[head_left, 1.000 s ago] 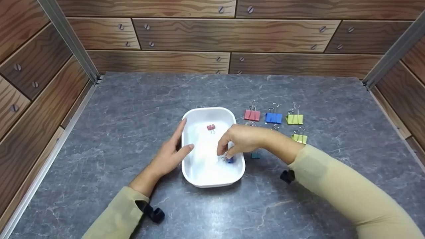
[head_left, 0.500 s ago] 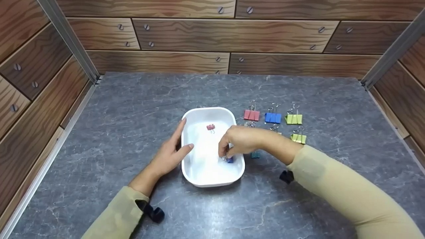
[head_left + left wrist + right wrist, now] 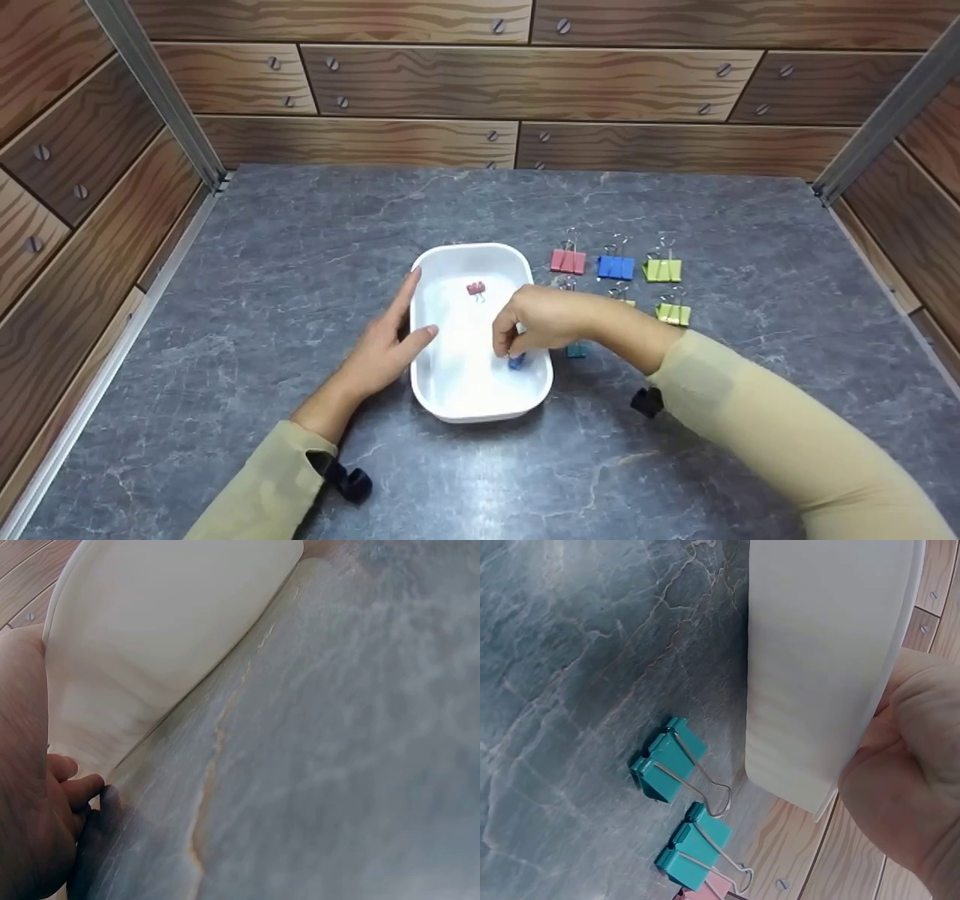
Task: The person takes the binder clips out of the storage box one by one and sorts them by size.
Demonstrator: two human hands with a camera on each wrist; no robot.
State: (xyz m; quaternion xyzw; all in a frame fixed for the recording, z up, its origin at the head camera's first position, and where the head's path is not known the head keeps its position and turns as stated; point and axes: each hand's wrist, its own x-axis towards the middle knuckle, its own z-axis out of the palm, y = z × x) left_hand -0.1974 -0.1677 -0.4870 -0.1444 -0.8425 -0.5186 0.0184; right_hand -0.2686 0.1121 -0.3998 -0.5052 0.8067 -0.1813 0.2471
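Observation:
A white rectangular plastic tray [image 3: 480, 414] stands mid-table. My left hand [image 3: 384, 352] rests along its left side, thumb across the rim and index finger stretched along the outside. Smaller fingers lie loosely bent by the outer wall in the left wrist view. My right hand [image 3: 546, 319] reaches over the right rim and pinches a small blue binder clip [image 3: 516, 363] near the tray floor; the fingers hide its handles. A small red binder clip [image 3: 476, 288] lies farther back in the tray. In the right wrist view, the wall hides my right fingertips.
Right of the tray stand larger binder clips: red [image 3: 568, 262], blue [image 3: 616, 268] and yellow-green [image 3: 663, 271], with another yellow-green clip [image 3: 673, 314] nearer. Teal binder clips [image 3: 671, 761] stand beside the tray wall. My right forearm partly covers others. Wood-patterned panels [image 3: 480, 82] enclose the table.
The blue clip has turned slightly in my right fingers, and its wire handles are now covered. My left hand and the tray stay put.

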